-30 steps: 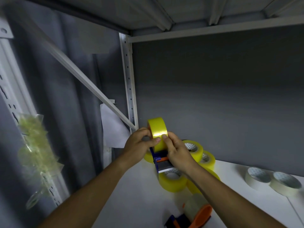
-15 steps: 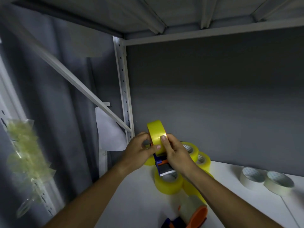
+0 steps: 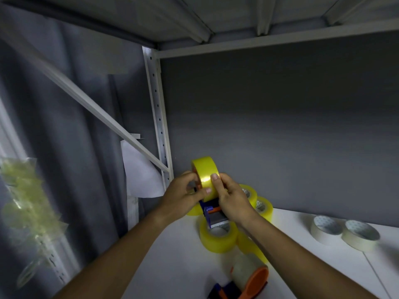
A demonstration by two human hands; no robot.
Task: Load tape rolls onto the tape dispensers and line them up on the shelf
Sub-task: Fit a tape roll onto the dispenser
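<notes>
Gripping yellow tape roll point(image 3: 206, 178), both hands (left hand point(image 3: 183, 194), right hand point(image 3: 232, 196)) beside upright point(image 3: 158, 117).

- The held dispenser point(image 3: 212, 214) hangs above the shelf point(image 3: 177, 266), near its left rear post point(image 3: 158, 117).
- Loose rolls point(image 3: 218, 237) lie under and right of the held dispenser.
- A second dispenser point(image 3: 244, 281) lies in front of it.
- Two rolls point(image 3: 345, 234) sit far right.

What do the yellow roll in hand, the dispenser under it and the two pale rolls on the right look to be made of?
Yellow roll: glossy translucent plastic film, judging by the bright highlight on its face. Dispenser: blue and orange parts look like moulded plastic; the grey toothed blade looks like metal, though blur leaves that open. Two pale rolls: matte cream, no shine, probably paper masking tape.
</notes>
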